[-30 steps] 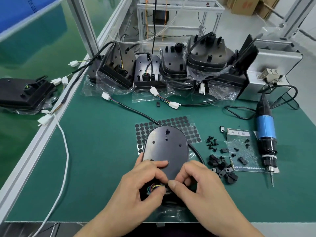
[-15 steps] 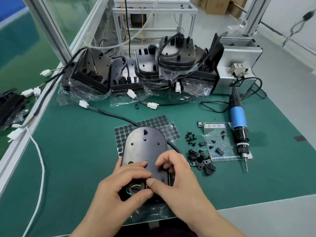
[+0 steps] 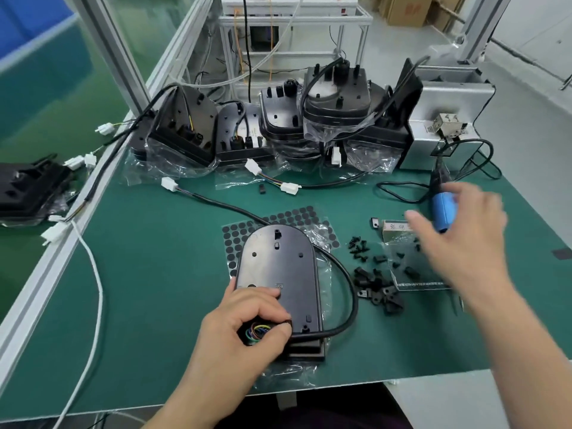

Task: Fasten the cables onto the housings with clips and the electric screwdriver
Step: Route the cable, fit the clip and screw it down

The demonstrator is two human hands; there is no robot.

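Since half a sec earlier: lifted R hand (image 3: 461, 239) off the housing (image 3: 278, 267) and swung it out to the right, over the electric screwdriver (image 3: 443, 212); kept L hand (image 3: 247, 329) where it was. Had R fingers spread, thumb one side of the blue grip and fingers the other; too blurred to tell whether touching it yet. Gripped housing's near-left end with L hand, fingertips on top, thumb and forefinger curled round the spot where coloured wires (image 3: 257, 331) showed. Lay flat on the green mat (image 3: 154, 274), centre-front, on crinkled clear wrap: black, smooth, rounded at far end, squared at near end, w/ a few small holes and stubs on top. Ran black cable (image 3: 343, 274) from far side of housing, looped round its right edge, back in at the near end by L thumb. Lay partly over a sheet of round pads (image 3: 291, 216). Just right of it: heap of black clips (image 3: 376, 286) and scattered screws (image 3: 357, 247), some on a clear bag (image 3: 411, 274). Re writing: white label on bag w/ handwritten marks, not legible; small moulded mark on housing near L fingertips, too small to read; red print on cardboard box (image 3: 405, 10) at back, unreadable.
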